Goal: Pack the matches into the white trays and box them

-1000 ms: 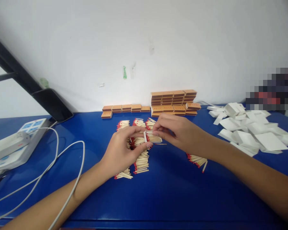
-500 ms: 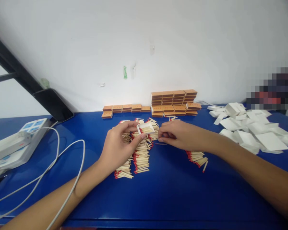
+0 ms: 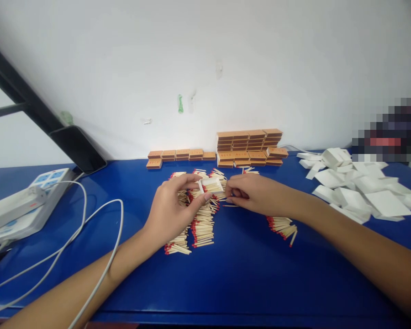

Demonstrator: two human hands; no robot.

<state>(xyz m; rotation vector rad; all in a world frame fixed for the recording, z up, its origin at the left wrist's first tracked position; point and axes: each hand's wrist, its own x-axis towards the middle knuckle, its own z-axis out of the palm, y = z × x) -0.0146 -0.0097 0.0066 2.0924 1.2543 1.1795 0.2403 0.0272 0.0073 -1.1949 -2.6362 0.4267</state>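
Observation:
My left hand [image 3: 173, 204] pinches a small white matchbox tray [image 3: 219, 181] between thumb and fingers. Several red-tipped matches lie in the tray, which is held above the piles of matches [image 3: 202, 233] on the blue table. Close to the tray's right end is my right hand [image 3: 251, 192], its fingers curled and pressed together; whatever they hold, if anything, is hidden. A single match [image 3: 230, 205] lies just below those fingertips. Another small heap of matches [image 3: 281, 227] lies under my right forearm.
Orange matchboxes [image 3: 249, 142] are stacked along the wall, with a lower row [image 3: 175, 155] to their left. White paper trays [image 3: 359, 183] are heaped at the right. A power strip [image 3: 51, 205], a black phone-like slab [image 3: 80, 148] and looping white cables [image 3: 120, 219] occupy the left side.
My left hand and the tray have shifted slightly right, closer to my right hand's fingertips. The view has moved a little; the right hand stays almost where it was.

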